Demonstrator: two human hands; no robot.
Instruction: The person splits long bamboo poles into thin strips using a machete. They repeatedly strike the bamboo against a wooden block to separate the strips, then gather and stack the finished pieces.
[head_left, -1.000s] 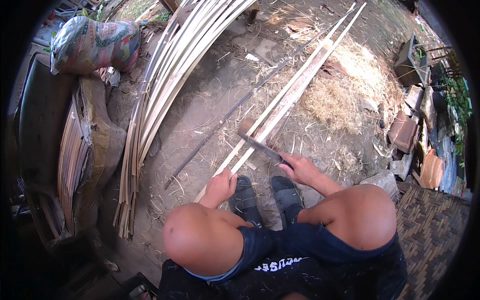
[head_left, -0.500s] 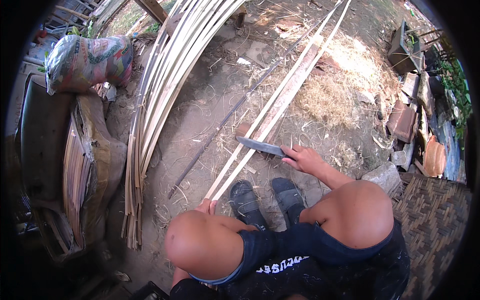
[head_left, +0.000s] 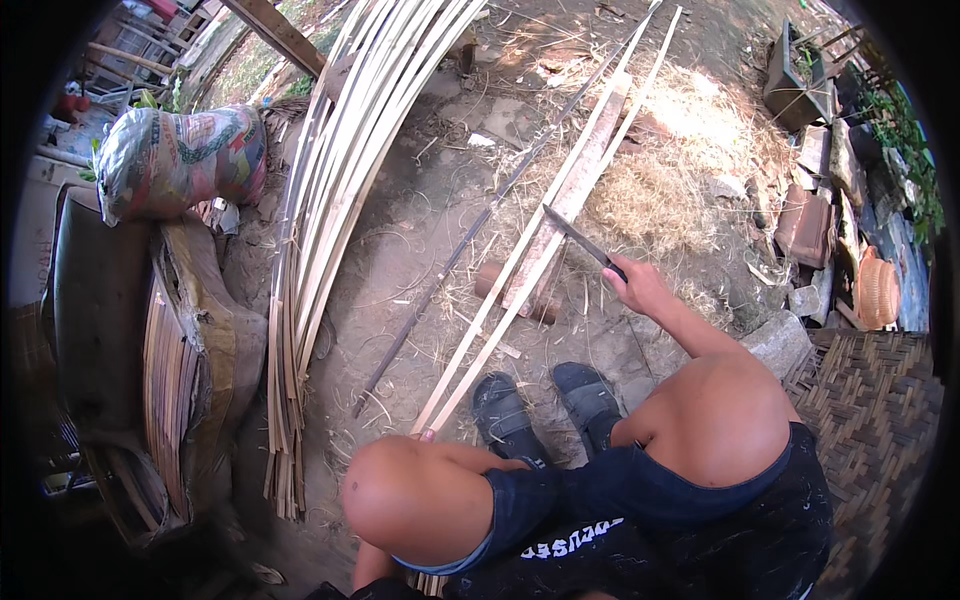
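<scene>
Two long pale strips, bamboo by their look [head_left: 495, 336], run from beside my left knee up and away to the right. My left hand [head_left: 428, 435] is closed round their near part; the knee hides most of it. Short strip ends also show below that knee. My right hand [head_left: 640, 288] grips the dark handle of a long knife [head_left: 582, 238]. The blade lies across the right strip, its tip over the narrow rough plank [head_left: 598, 145] under the strips. A short brown log [head_left: 545, 304] lies beneath the plank's near end.
A large bundle of pale strips [head_left: 345, 190] lies to the left, beside a stuffed sack [head_left: 185, 165] and a worn seat [head_left: 95, 300]. A thin dark pole [head_left: 435, 285] lies left of the plank. Shavings [head_left: 650, 200] cover ground at right, near a woven mat [head_left: 870, 430].
The knife has moved away from me along the strips, and its blade has turned so the tip points farther up. The strips have shifted slightly with my view.
</scene>
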